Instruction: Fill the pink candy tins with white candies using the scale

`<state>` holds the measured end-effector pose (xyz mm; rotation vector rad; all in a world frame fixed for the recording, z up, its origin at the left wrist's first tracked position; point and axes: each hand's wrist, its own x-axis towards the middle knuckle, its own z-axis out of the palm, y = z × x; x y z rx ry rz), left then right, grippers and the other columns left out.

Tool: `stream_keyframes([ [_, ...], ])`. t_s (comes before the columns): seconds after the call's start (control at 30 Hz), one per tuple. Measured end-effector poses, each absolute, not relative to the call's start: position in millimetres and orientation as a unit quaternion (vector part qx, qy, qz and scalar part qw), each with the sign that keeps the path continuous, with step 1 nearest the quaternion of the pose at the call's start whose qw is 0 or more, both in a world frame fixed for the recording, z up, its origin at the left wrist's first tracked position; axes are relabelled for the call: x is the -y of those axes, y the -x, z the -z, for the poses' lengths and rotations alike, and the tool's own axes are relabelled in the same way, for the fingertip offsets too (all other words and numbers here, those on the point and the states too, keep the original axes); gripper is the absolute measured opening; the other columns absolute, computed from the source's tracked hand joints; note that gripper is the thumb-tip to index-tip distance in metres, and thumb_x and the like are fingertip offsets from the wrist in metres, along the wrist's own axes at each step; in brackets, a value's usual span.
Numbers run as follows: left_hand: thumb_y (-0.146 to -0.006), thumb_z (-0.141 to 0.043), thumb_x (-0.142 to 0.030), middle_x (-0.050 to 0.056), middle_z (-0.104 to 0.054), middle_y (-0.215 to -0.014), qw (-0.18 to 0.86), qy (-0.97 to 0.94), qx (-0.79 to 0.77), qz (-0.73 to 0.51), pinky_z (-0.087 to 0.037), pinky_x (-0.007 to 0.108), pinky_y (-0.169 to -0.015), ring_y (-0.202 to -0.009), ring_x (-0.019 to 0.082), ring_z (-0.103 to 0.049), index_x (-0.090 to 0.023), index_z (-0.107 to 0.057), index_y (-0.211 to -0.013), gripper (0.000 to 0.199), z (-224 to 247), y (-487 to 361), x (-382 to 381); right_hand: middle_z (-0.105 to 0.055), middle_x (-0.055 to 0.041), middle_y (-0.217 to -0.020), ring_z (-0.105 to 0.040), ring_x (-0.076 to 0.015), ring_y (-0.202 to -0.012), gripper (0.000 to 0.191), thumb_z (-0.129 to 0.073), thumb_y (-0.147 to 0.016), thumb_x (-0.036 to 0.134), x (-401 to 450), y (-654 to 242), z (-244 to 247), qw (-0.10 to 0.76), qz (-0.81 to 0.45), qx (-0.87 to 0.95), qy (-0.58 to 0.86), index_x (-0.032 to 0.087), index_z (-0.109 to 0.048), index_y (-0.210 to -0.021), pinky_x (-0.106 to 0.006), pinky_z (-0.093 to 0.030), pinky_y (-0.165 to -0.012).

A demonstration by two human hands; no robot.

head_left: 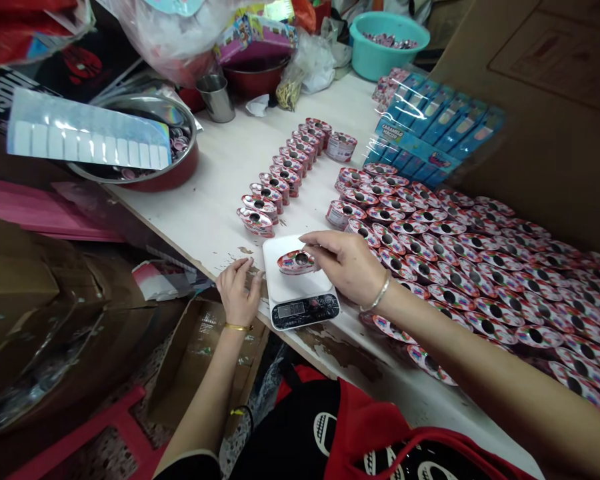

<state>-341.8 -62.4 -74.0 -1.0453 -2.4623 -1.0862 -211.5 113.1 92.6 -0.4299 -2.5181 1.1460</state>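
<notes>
While weighed, pink oval printed tin (294, 263): centred on white digital scale (290, 285) for reading.
R hand (344, 263): grip clamped on tin's top.
L hand (237, 292): grip apart, empty, on tabletop (215, 220) beside scale.

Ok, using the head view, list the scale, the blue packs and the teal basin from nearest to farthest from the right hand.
From the right hand:
1. Scale: just left of the hand, at the table's front edge.
2. Blue packs: ahead and to the right, past the rows of tins.
3. Teal basin: farthest, straight ahead beyond the table's back edge.
</notes>
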Motion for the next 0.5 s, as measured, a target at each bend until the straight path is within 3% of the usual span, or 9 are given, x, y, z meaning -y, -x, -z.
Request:
stream_keyframes([
  [0.13,-0.089,-0.052,-0.04,0.012,-0.056,-0.122,0.108,0.418,0.8,0.416,-0.038,0.039,-0.099,-0.115,0.024,-0.052,-0.02,-0.053,-0.126,0.042,37.4,341.2,58.2,-0.07,-0.0062,-0.09,-0.064,-0.0151,-0.078,0.019,-0.056,-0.088,0.02,-123.4,186.9,-108.3,0.242,-0.449,0.839,0.191,0.013,-0.07,-0.098,-0.026,-0.05,-0.071],
  [0.27,-0.081,-0.061,-0.048,0.013,-0.055,-0.126,0.033,0.59,0.748,0.302,-0.041,0.041,-0.097,-0.117,0.028,-0.052,-0.021,-0.042,-0.135,0.063,-5.1,342.0,35.3,-0.067,-0.0041,-0.078,-0.057,-0.012,-0.063,0.022,-0.057,-0.087,0.027,-132.5,154.2,-121.0,0.24,-0.492,0.792,0.269,0.013,-0.071,-0.098,-0.022,-0.045,-0.056],
  [0.4,-0.089,-0.052,-0.038,0.008,-0.063,-0.112,0.026,0.665,0.713,0.222,-0.046,0.036,-0.087,-0.103,0.023,-0.059,-0.024,-0.052,-0.121,0.035,-32.8,365.4,-14.6,-0.063,-0.0029,-0.069,-0.051,-0.0107,-0.055,0.027,-0.059,-0.086,0.035,-139.0,119.3,-125.7,0.243,-0.531,0.735,0.345,0.014,-0.071,-0.099,-0.021,-0.04,-0.049],
  [0.5,-0.087,-0.053,-0.033,0.009,-0.061,-0.116,0.049,0.64,0.736,0.216,-0.045,0.038,-0.09,-0.108,0.025,-0.056,-0.023,-0.052,-0.118,0.032,-51.8,396.5,-70.4,-0.065,-0.0053,-0.075,-0.052,-0.0111,-0.058,0.033,-0.062,-0.083,0.041,-143.6,93.0,-123.8,0.271,-0.548,0.689,0.391,0.014,-0.07,-0.101,-0.021,-0.042,-0.051],
])
